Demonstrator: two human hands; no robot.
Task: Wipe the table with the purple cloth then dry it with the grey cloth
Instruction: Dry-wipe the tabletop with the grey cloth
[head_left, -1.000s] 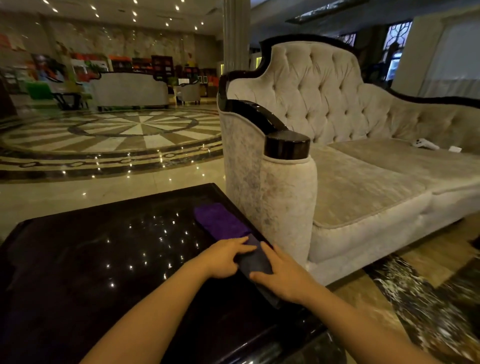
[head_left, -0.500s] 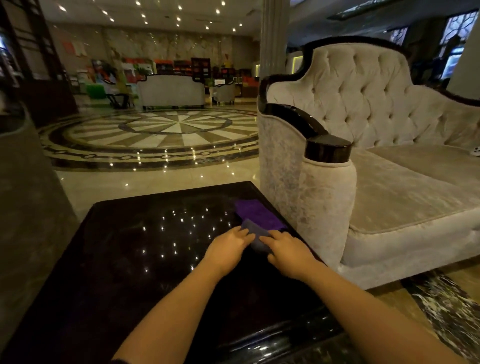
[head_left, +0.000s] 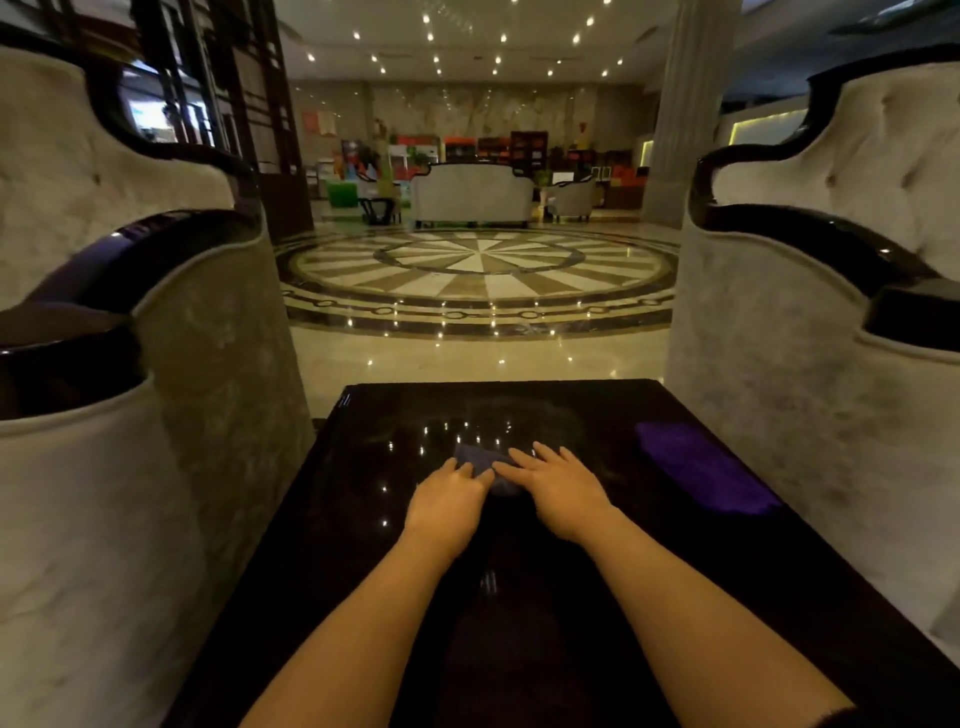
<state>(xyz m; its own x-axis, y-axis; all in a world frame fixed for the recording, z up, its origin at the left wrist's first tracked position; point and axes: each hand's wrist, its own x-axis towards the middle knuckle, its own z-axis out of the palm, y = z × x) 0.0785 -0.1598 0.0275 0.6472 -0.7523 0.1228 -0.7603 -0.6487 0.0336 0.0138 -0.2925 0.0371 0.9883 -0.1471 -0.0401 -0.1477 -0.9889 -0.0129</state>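
The glossy black table (head_left: 519, 597) fills the lower middle of the head view. A grey cloth (head_left: 478, 457) lies near its centre, mostly covered by my hands. My left hand (head_left: 447, 501) and my right hand (head_left: 561, 493) press flat on that cloth, side by side, fingers pointing away from me. The purple cloth (head_left: 701, 467) lies flat near the table's right edge, apart from both hands.
A pale upholstered sofa arm (head_left: 171, 415) flanks the table on the left and another (head_left: 789, 389) on the right, both close to its edges. Polished patterned floor (head_left: 483, 275) stretches beyond the table's far edge.
Both hands have slid the grey cloth from beside the purple cloth at the right edge to the table's centre. My view has swung left, so the table now sits between both sofas.
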